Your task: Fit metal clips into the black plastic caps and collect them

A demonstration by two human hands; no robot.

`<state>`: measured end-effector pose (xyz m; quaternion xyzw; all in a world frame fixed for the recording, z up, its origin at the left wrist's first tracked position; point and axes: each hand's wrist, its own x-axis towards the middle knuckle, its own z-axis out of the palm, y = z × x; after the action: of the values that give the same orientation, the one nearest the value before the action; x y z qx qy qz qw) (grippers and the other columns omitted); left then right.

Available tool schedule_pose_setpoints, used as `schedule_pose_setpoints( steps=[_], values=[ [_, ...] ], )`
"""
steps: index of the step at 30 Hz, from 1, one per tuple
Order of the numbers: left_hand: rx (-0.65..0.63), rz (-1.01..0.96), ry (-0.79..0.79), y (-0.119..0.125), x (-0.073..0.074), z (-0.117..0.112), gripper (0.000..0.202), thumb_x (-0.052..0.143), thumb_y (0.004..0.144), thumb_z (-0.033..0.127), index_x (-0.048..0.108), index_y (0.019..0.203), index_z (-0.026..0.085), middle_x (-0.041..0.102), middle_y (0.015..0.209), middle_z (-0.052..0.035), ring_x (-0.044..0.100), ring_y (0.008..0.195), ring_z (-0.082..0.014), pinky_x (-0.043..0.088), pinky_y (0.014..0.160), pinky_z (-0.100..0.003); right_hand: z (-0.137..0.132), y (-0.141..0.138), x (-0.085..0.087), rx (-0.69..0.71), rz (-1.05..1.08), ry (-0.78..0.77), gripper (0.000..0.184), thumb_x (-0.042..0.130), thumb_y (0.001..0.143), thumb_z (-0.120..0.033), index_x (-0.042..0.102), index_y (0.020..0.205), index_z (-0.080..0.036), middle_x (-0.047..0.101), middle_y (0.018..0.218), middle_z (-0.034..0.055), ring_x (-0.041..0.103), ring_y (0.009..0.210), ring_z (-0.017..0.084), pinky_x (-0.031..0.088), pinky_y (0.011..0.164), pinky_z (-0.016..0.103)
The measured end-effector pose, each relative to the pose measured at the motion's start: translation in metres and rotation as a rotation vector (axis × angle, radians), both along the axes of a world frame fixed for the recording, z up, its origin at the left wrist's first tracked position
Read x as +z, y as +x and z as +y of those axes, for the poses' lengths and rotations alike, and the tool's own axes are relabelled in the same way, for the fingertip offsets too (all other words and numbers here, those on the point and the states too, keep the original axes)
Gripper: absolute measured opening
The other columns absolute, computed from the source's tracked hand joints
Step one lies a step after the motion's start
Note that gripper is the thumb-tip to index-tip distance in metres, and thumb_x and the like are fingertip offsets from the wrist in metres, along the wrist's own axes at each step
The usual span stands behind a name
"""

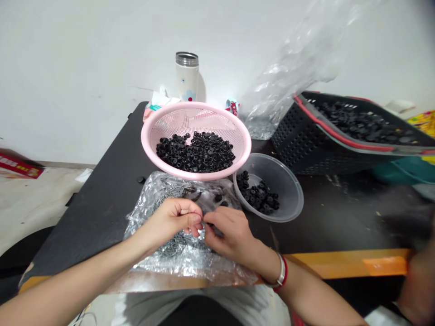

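Left hand: curled, pinched a small dark piece.
Right hand: pinched the same piece over the plastic sheet at the near edge.
Open room: bare tabletop lay right of the clear bowl.

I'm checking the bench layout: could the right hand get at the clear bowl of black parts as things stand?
Probably yes. The clear bowl sits just beyond the right hand, open-topped, with nothing standing between them; the pink colander stands beside it.
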<state>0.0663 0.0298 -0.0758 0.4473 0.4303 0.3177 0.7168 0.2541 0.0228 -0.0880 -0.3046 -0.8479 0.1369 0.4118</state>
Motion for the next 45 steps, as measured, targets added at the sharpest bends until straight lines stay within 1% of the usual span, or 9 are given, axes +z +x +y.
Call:
schedule_pose_setpoints(
  steps=[8, 14, 16, 19, 26, 33, 37, 42, 45],
  values=[
    [-0.016, 0.122, 0.117, 0.004, -0.001, 0.0, 0.011, 0.07, 0.07, 0.022, 0.064, 0.076, 0.015, 0.07, 0.065, 0.0006, 0.065, 0.059, -0.0113, 0.049, 0.058, -0.021, 0.002, 0.002, 0.002, -0.031, -0.016, -0.07, 0.011, 0.053, 0.082, -0.01, 0.06, 0.076, -0.015, 0.056, 0.061, -0.0009, 0.047, 0.055, 0.01, 0.035, 0.055, 0.022],
    [-0.076, 0.573, 0.508, -0.005, 0.003, 0.0, 0.009, 0.063, 0.076, 0.023, 0.066, 0.071, 0.015, 0.063, 0.063, 0.0017, 0.053, 0.056, -0.0093, 0.039, 0.055, -0.021, 0.003, 0.0, -0.005, -0.035, -0.068, -0.094, 0.011, 0.053, 0.082, -0.012, 0.06, 0.075, -0.015, 0.059, 0.064, 0.0001, 0.051, 0.058, 0.011, 0.037, 0.059, 0.022],
    [-0.127, 0.65, 0.54, -0.008, 0.007, 0.002, 0.01, 0.061, 0.076, 0.022, 0.066, 0.07, 0.015, 0.061, 0.061, 0.0024, 0.05, 0.054, -0.0084, 0.036, 0.053, -0.021, 0.003, -0.001, -0.007, -0.037, -0.069, -0.077, 0.011, 0.053, 0.083, -0.011, 0.06, 0.076, -0.015, 0.059, 0.064, -0.0002, 0.051, 0.059, 0.011, 0.037, 0.059, 0.022],
    [-0.146, 0.585, 0.42, -0.008, 0.01, 0.005, 0.01, 0.062, 0.074, 0.023, 0.064, 0.068, 0.015, 0.059, 0.06, 0.0027, 0.048, 0.052, -0.0077, 0.034, 0.05, -0.019, 0.003, -0.002, -0.006, -0.023, -0.045, -0.055, 0.01, 0.054, 0.082, -0.01, 0.059, 0.075, -0.015, 0.056, 0.061, -0.0013, 0.048, 0.056, 0.01, 0.035, 0.057, 0.022],
    [-0.107, 0.15, -0.01, -0.005, 0.014, 0.007, 0.023, 0.07, 0.073, 0.035, 0.065, 0.076, 0.013, 0.064, 0.062, 0.0005, 0.056, 0.052, -0.0088, 0.045, 0.052, -0.02, 0.003, 0.0, -0.002, -0.05, 0.005, 0.054, 0.011, 0.055, 0.08, -0.009, 0.058, 0.072, -0.016, 0.05, 0.057, -0.0025, 0.042, 0.052, 0.01, 0.032, 0.053, 0.023],
    [-0.13, 0.166, 0.043, -0.005, 0.013, 0.006, 0.015, 0.069, 0.072, 0.027, 0.063, 0.075, 0.014, 0.062, 0.06, 0.0014, 0.054, 0.051, -0.0086, 0.043, 0.051, -0.02, 0.002, 0.0, -0.003, -0.082, -0.07, 0.046, 0.013, 0.051, 0.08, -0.01, 0.057, 0.072, -0.018, 0.05, 0.058, -0.0021, 0.044, 0.053, 0.011, 0.034, 0.053, 0.023],
    [-0.169, 0.372, 0.309, -0.006, 0.012, 0.005, 0.009, 0.061, 0.074, 0.023, 0.06, 0.07, 0.015, 0.054, 0.055, 0.004, 0.046, 0.048, -0.0076, 0.034, 0.048, -0.019, 0.001, 0.0, -0.002, -0.075, -0.037, -0.001, 0.011, 0.051, 0.079, -0.011, 0.057, 0.073, -0.018, 0.053, 0.059, -0.0024, 0.046, 0.054, 0.011, 0.035, 0.055, 0.023],
    [-0.24, 0.92, 0.693, -0.017, 0.015, 0.008, 0.008, 0.055, 0.073, 0.015, 0.063, 0.072, 0.018, 0.062, 0.063, 0.0013, 0.051, 0.055, -0.0117, 0.03, 0.054, -0.023, 0.002, 0.001, 0.0, -0.051, -0.048, -0.085, 0.01, 0.05, 0.079, -0.01, 0.057, 0.076, -0.017, 0.054, 0.061, -0.0019, 0.047, 0.055, 0.01, 0.036, 0.056, 0.022],
    [-0.242, 1.194, 0.761, -0.026, 0.015, 0.014, 0.011, 0.056, 0.079, 0.023, 0.064, 0.071, 0.02, 0.063, 0.062, -0.001, 0.051, 0.054, -0.0151, 0.023, 0.052, -0.026, 0.002, 0.0, 0.0, -0.038, -0.076, -0.139, 0.009, 0.05, 0.08, -0.013, 0.057, 0.075, -0.016, 0.053, 0.06, -0.002, 0.048, 0.055, 0.01, 0.036, 0.056, 0.021]
  ],
)
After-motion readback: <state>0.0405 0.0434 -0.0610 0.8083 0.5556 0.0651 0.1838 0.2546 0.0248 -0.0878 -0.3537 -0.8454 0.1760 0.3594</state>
